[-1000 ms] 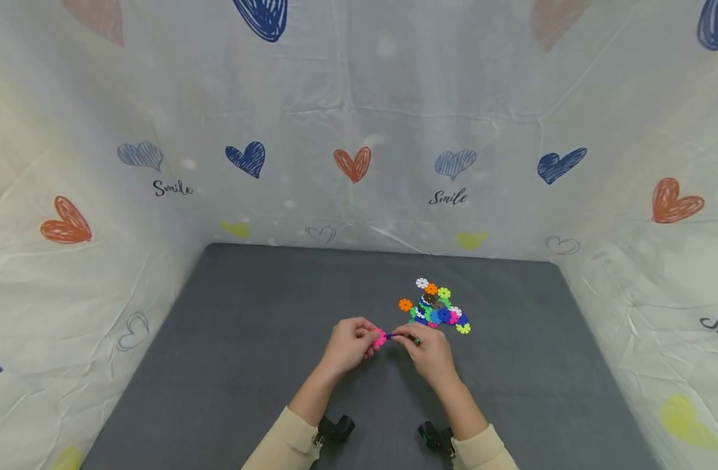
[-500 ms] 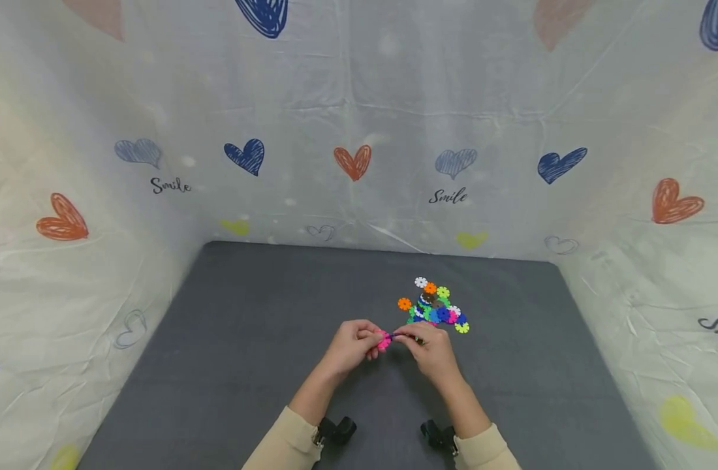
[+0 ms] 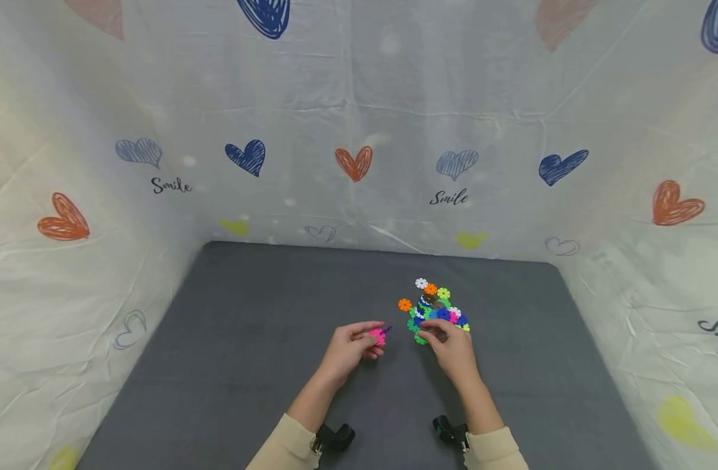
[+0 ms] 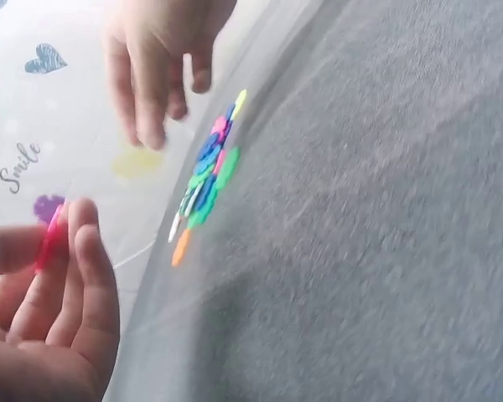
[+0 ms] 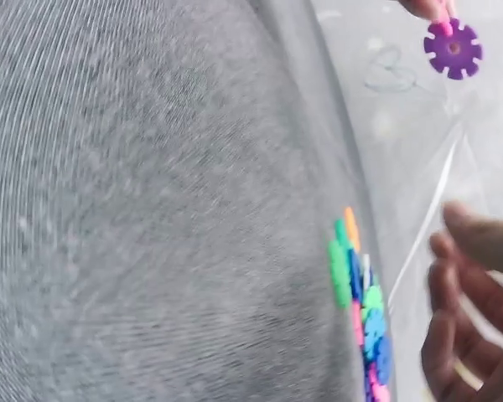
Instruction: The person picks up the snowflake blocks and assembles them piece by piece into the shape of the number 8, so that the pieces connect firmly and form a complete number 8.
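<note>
"What's closest on your feed?"
"From here I see the left hand (image 3: 348, 347) pinching a pink disc (image 3: 377, 337) above the grey table (image 3: 259, 313), a purple disc (image 5: 453, 50) joined to its edge."
"And the right hand (image 3: 454, 349)?"
"Its thumb and fingers are apart, near the pile of bright discs (image 3: 443, 314)."
"Beyond that?"
"I get a heart-printed curtain (image 3: 312, 85) reading Smile."

The place is a curtained recording booth; pale sheeting (image 3: 394, 78), printed with hearts (image 3: 247, 158) and "Smile" lettering (image 3: 450, 197), encloses the far, left and right sides; a dark grey tabletop (image 3: 247, 313) occupies the enclosure; black wrist-worn cameras (image 3: 338, 438) sit at the near side; building type cannot be determined.
</note>
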A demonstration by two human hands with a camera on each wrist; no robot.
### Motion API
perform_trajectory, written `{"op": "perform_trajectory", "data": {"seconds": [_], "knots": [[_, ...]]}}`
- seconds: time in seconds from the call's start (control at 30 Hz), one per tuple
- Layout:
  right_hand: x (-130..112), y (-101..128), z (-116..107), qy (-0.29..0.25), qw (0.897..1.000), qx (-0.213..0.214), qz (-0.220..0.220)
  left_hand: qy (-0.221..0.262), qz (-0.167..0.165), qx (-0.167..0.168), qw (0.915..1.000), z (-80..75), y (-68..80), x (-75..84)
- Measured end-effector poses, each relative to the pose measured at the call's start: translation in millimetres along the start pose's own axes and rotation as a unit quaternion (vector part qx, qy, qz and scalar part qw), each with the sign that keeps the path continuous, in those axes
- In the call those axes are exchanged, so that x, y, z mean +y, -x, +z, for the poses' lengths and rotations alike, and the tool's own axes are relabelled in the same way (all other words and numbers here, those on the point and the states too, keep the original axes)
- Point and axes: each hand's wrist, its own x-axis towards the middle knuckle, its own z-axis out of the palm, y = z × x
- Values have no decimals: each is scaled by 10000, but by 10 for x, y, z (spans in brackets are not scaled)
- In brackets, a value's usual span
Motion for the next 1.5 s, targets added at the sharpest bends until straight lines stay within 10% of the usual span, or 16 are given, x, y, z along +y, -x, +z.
{"op": "perform_trajectory", "data": {"seconds": [0.53,0.83,1.17,1.5], "knots": [[108,-89,137,1614,9727,-563,1567,-64,290,508,9983,101,16,18],[104,-55,119,825,9812,-454,1683,-1321,899,1158,9803,90,45,-34],[-228,81,167,-1698,9779,-158,1205,-2134,1383,1398,9570,68,60,-39],[-629,136,159,-1862,9775,-296,942,-2443,1517,1437,9469,103,72,21]]}}
